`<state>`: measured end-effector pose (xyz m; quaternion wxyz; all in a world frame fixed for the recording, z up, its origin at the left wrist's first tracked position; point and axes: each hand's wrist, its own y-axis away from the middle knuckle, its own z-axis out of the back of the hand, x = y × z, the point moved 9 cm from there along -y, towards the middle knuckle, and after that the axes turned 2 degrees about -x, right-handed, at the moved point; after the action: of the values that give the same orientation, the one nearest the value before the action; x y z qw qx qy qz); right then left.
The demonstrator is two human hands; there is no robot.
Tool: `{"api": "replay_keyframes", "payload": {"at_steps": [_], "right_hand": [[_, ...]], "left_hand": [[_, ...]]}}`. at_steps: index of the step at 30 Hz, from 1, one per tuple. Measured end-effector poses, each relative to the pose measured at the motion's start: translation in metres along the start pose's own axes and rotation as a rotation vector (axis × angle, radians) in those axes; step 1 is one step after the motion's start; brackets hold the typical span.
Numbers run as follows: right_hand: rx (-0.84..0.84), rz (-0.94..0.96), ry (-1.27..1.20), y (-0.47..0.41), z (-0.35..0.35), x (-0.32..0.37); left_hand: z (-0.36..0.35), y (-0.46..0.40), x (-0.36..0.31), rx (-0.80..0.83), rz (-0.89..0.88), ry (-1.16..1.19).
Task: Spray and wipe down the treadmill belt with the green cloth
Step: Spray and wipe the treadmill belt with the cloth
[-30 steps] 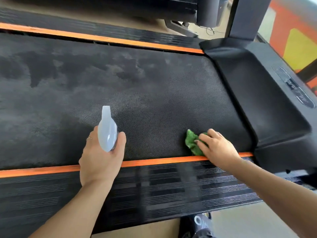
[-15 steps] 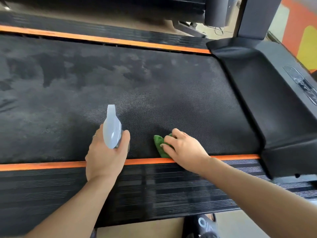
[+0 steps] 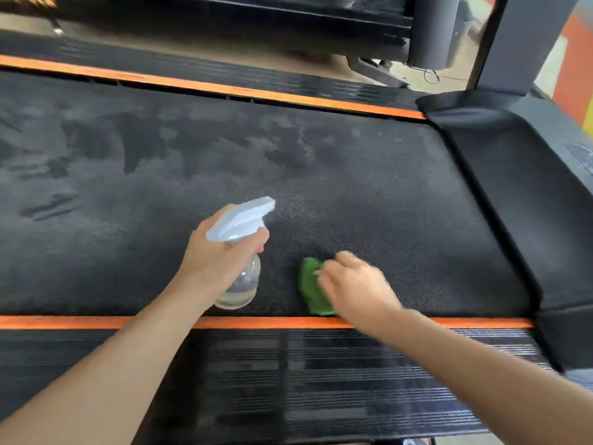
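Across the middle of the frame the treadmill belt [image 3: 353,194] lies textured and patchily damp; at lower centre the left hand [image 3: 213,261] grips a spray bottle [image 3: 239,252] by its neck, and the right hand [image 3: 353,289] presses the green cloth [image 3: 311,289], soft, light, best bunched under the fingers, onto the belt's near edge

The left hand [image 3: 214,263] swung the spray bottle [image 3: 240,252] nozzle rightward; the green cloth [image 3: 313,289] slid left along the belt [image 3: 353,194].
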<state>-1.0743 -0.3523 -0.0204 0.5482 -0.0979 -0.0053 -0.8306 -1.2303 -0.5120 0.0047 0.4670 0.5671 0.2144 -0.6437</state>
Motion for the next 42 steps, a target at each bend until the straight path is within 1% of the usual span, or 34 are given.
{"api": "replay_keyframes", "payload": {"at_steps": [1,3,5,7,9,12,14,19,22,24,28,32,38,42], "right_hand": [[-0.026,0.085,-0.027,-0.007,-0.008,0.035],[-0.053,0.121,-0.060,-0.016,-0.018,0.067],[-0.061,0.129,-0.040,-0.013,-0.018,0.064],[-0.078,0.132,-0.019,0.002,-0.009,0.044],[-0.138,0.064,0.023,0.021,0.005,0.022],[-0.226,-0.068,0.004,0.042,0.017,-0.004],[-0.264,-0.127,-0.006,0.047,0.021,-0.011],[-0.358,-0.193,0.055,0.049,0.029,-0.027],[-0.385,-0.270,0.115,0.052,0.035,-0.044],[-0.403,-0.343,0.114,0.056,0.036,-0.051],[-0.365,-0.393,0.084,0.056,0.032,-0.054],[-0.355,-0.402,0.063,0.055,0.033,-0.054],[-0.311,-0.413,0.051,0.055,0.031,-0.055],[-0.302,-0.416,0.047,0.054,0.031,-0.054]], "left_hand": [[-0.001,-0.001,-0.002,0.029,0.006,0.001],[0.000,-0.007,-0.002,0.068,0.028,-0.013],[0.003,-0.012,-0.001,0.098,0.054,-0.038],[0.002,-0.015,0.000,0.149,0.089,-0.062],[-0.001,-0.017,0.003,0.156,0.137,-0.079],[0.005,-0.021,0.009,0.082,0.226,-0.038],[0.010,-0.023,0.007,0.042,0.242,-0.010],[0.020,-0.025,-0.003,-0.087,0.246,0.039],[0.014,-0.027,-0.002,-0.060,0.268,0.054],[0.009,-0.026,0.000,-0.041,0.277,0.043],[0.006,-0.026,-0.001,-0.073,0.280,0.026],[0.012,-0.023,-0.002,-0.146,0.316,0.038],[0.014,-0.027,-0.003,-0.111,0.282,0.030],[0.011,-0.025,0.000,-0.111,0.305,-0.031]]}}
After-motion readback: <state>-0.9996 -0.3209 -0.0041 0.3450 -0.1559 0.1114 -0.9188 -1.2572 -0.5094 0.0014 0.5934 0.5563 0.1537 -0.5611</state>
